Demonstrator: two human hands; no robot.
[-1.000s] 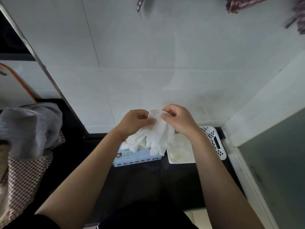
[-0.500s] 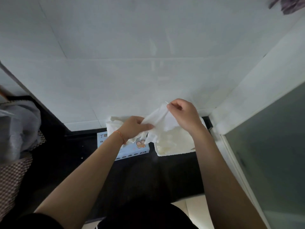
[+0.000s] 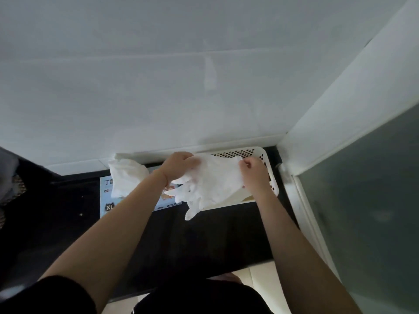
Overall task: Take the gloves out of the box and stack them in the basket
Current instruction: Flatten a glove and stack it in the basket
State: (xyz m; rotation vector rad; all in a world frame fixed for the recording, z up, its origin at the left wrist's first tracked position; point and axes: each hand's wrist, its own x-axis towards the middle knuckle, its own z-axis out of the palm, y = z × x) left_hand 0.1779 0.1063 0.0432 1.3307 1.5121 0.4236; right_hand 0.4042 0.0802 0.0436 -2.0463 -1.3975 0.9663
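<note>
- The left hand (image 3: 179,165) and right hand (image 3: 254,172) are each pinching the cuff end of one white glove (image 3: 210,182), fingers clamped on it at either corner; the cuff is stretching across from 9 to 3 o'clock.
- The glove's long axis is running toward 7 o'clock, its finger tips dangling past the near rim of the basket (image 3: 269,175) (the body is hanging over it).
- The box (image 3: 108,200) is sitting at 9 o'clock on the dark tabletop (image 3: 204,241); more gloves (image 3: 127,175) are spilling out.
</note>
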